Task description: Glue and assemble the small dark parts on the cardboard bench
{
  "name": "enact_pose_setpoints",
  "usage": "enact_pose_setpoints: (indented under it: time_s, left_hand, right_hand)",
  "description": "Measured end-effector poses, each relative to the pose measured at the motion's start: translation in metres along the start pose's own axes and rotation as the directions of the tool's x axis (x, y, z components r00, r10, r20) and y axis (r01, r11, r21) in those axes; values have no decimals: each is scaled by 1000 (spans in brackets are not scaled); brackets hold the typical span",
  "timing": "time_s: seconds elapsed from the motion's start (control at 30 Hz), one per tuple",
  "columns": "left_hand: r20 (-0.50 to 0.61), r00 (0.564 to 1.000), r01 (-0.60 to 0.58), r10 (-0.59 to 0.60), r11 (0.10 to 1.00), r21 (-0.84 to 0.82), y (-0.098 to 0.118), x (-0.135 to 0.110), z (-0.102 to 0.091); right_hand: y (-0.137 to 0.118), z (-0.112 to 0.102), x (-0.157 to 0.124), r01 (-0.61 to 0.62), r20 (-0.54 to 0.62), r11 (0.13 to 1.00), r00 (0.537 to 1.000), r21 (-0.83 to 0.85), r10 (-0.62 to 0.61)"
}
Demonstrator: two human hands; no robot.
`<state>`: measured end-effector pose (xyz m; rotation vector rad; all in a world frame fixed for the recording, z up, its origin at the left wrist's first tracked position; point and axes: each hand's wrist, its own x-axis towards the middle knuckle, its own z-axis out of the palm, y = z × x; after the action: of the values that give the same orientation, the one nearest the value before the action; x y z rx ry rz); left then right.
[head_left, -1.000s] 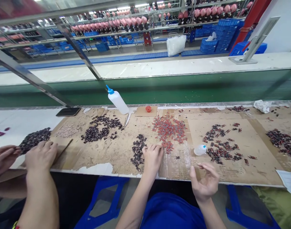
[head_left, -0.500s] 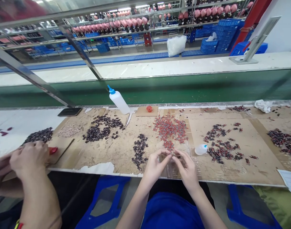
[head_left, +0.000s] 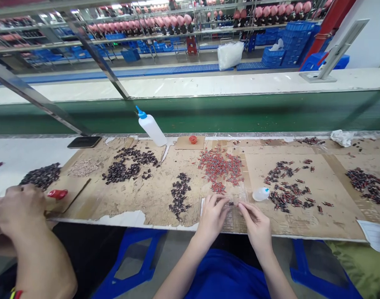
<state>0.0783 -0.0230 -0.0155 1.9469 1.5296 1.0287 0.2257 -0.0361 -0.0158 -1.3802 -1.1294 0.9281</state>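
- As two bare hands work close together above a cardboard-covered bench (head_left: 152, 207), one small dark piece (head_left: 230, 204) shows between their fingertips, just below the heap of red pieces (head_left: 219, 166).
- One left hand (head_left: 212, 214), its fingers drawn in narrow; whether it grips anything cannot be told.
- One right hand (head_left: 257, 224), thumb and forefinger brought near each other; its contents, if any, are too small to make out.
- One heap of red pieces, too many to count, lies ahead of the hands; one dark cluster (head_left: 180, 195) sits to its left.
- Two bottles with blue tips: a tall white bottle (head_left: 153, 131), leaning in view at the back, and a small bottle (head_left: 260, 194) near the right hand.
- One red cup (head_left: 192, 140) rests behind, on a single cardboard square (head_left: 181, 143).
- One crumpled white wad (head_left: 342, 138) lies at far right.
- One co-worker's arm (head_left: 42, 257) reaches in at left, near one red object (head_left: 57, 194).
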Motion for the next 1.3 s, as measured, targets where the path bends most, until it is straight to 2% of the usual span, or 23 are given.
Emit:
enact_pose_setpoints:
  time_s: [0.1,0.17,0.33,0.47,0.77,0.97,1.13,1.3]
  left_hand:
    - [-25,998,-63,66,993,95,-1,0,10]
    - [-29,997,-75,78,993,91,-2,2,14]
    - [14,1000,10,-9,995,-99,1,4,12]
    - [4,999,52,-53,972,-228,6,3,9]
    - [31,999,43,-36,955,-294,9,3,3]
    - [60,998,51,-34,949,-311,13,5,-2]
    - [54,998,7,13,940,-340,14,5,-5]
    - [136,986,150,-98,879,-452,15,7,-10]
  right_hand:
    - [5,0,-1,-66,-48,998,997,4,66]
    - [7,0,-1,-84,-65,996,994,-8,83]
    - [5,3,0,-57,-50,998,997,-17,56]
    - [0,6,0,-101,-21,994,995,37,102]
    - [-4,4,4,-157,37,984,987,85,154]
    - [-10,4,3,-189,21,976,982,112,187]
    - [-14,2,1,-148,10,985,989,89,148]
    - [-18,-1,1,-11,49,999,999,42,9]
